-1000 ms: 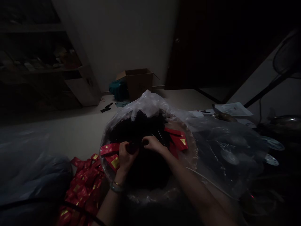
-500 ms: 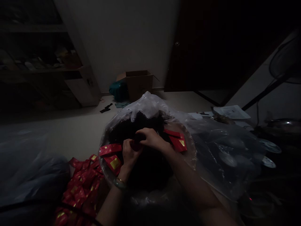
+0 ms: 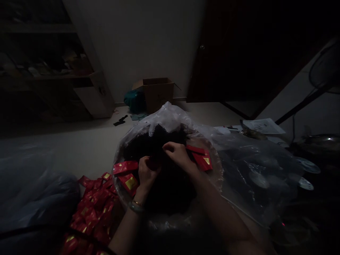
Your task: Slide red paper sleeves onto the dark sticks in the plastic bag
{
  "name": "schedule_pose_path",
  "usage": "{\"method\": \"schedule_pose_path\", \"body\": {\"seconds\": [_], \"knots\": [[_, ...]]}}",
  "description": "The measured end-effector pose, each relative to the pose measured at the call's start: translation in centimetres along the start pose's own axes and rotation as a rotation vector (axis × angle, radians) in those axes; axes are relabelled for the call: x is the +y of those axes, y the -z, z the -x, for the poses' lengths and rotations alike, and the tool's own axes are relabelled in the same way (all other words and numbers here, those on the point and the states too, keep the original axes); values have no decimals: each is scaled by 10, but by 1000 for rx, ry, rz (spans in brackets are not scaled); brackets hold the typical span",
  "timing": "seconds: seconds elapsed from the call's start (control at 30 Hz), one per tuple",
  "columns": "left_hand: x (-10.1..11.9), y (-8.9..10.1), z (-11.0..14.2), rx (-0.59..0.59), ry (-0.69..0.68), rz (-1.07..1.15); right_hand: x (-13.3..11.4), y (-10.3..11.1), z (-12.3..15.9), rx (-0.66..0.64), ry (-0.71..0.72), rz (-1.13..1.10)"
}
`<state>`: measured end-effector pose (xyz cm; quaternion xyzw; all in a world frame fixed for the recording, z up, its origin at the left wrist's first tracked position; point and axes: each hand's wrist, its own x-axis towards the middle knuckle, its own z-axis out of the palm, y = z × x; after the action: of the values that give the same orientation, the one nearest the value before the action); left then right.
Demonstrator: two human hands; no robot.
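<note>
A wide round container lined with clear plastic [image 3: 170,115] holds a heap of dark, loose, leaf-like stuff [image 3: 156,136]. Above the heap, my left hand [image 3: 146,175] is closed around a small red packet [image 3: 154,164], most of it hidden by the fingers and the dark. Just to the right and slightly higher, my right hand [image 3: 176,154] has its thumb and fingers pinched together; whatever is between them is too dark to make out. Red packets with gold labels [image 3: 130,182] rest on the container's left side beside my left wrist. More red packets [image 3: 203,161] lie on its right side.
A pile of red packets [image 3: 92,209] lies at the lower left, near a bulky plastic-covered bundle [image 3: 39,198]. Clear plastic sheeting [image 3: 255,166] spreads on the right, with papers [image 3: 262,125] behind. An open cardboard box [image 3: 159,94] stands against the wall.
My right hand came up to the red packet in my left hand, then drew back a little to the right. The left hand shifted slightly right and stayed closed on the packet.
</note>
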<state>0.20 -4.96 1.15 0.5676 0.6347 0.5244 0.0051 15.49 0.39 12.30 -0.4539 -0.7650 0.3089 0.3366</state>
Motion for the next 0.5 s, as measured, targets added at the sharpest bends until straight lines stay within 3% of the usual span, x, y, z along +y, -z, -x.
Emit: {"method": "schedule_pose_path", "body": {"seconds": [0.1, 0.27, 0.4, 0.5], "knots": [[-3, -2, 4, -15, 92, -5, 6, 5, 8, -74, 13, 67], [-13, -7, 9, 9, 119, -16, -6, -11, 22, -207, 271, 280], [-15, -6, 9, -19, 94, -6, -11, -21, 25, -358, 183, 496], [-12, -4, 9, -19, 105, -9, -5, -18, 24, -388, 156, 407]]}}
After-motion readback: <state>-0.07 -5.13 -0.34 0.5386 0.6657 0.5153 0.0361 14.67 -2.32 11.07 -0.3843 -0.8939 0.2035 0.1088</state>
